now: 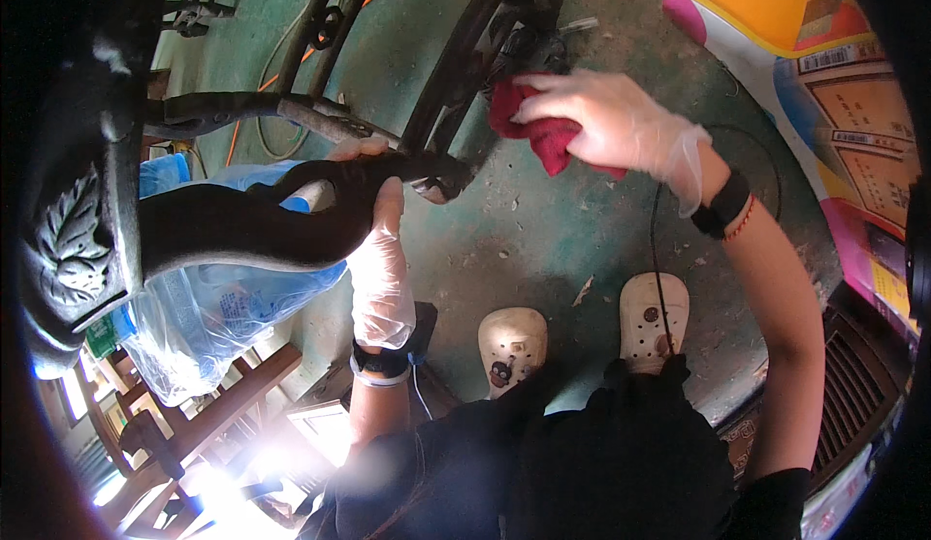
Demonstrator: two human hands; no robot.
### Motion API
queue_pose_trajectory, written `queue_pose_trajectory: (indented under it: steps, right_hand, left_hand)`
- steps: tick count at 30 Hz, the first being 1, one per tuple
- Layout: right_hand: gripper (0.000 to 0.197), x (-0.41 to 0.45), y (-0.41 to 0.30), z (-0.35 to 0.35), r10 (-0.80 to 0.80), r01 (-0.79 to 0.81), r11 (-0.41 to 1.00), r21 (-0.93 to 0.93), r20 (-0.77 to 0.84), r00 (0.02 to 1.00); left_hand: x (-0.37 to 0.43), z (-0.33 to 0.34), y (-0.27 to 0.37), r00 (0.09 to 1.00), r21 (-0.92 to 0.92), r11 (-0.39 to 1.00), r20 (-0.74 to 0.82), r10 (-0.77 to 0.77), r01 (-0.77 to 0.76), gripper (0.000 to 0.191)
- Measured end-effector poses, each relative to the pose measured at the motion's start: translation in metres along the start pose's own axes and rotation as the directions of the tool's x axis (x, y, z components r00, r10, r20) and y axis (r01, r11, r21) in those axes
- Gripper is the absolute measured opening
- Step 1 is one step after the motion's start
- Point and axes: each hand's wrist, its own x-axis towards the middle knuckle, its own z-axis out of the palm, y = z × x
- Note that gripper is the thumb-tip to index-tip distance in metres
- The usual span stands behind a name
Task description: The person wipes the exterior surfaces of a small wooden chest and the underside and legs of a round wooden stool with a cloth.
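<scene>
My left hand [382, 271], in a thin clear glove, grips the curved end of a dark carved furniture part [247, 227], its thumb on top of the narrow neck. A carved leaf and flower panel [76, 264] stands at the left of that part. From the gripped end, dark wooden bars [451, 67] run up to a frame at the top. My right hand [618, 125], gloved too, holds a crumpled dark red cloth [538, 129] beside the bars. That hand is slightly blurred, and whether the cloth touches the wood I cannot tell.
A clear plastic bag with blue contents [233, 300] lies below the carved part. Wooden furniture frames [211, 402] stand at lower left, under bright glare. A colourful printed box [822, 89] is at right, near a dark slatted panel [858, 402]. A thin cable [654, 249] crosses the green floor near my clogs [513, 344].
</scene>
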Motion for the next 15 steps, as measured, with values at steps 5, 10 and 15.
queue_pose_trajectory:
  steps: [5, 10, 15]
  right_hand:
    - [0.052, -0.007, 0.0, -0.014, 0.012, 0.03, 0.994, 0.101, -0.396, 0.918]
    - [0.056, 0.032, -0.029, -0.068, -0.316, 0.072, 0.947, -0.314, -0.863, 0.394]
    - [0.055, 0.077, -0.035, -0.075, -0.313, -0.155, 0.898, -0.412, -0.845, 0.433]
  left_hand:
    - [-0.003, -0.006, -0.002, 0.996, 0.007, 0.996, 0.0, -0.084, 0.084, 0.037]
    - [-0.004, -0.008, -0.001, 0.997, 0.0, 0.998, -0.026, -0.068, 0.068, 0.037]
    - [-0.005, -0.005, 0.002, 0.994, 0.032, 0.994, -0.04, -0.099, 0.101, 0.039]
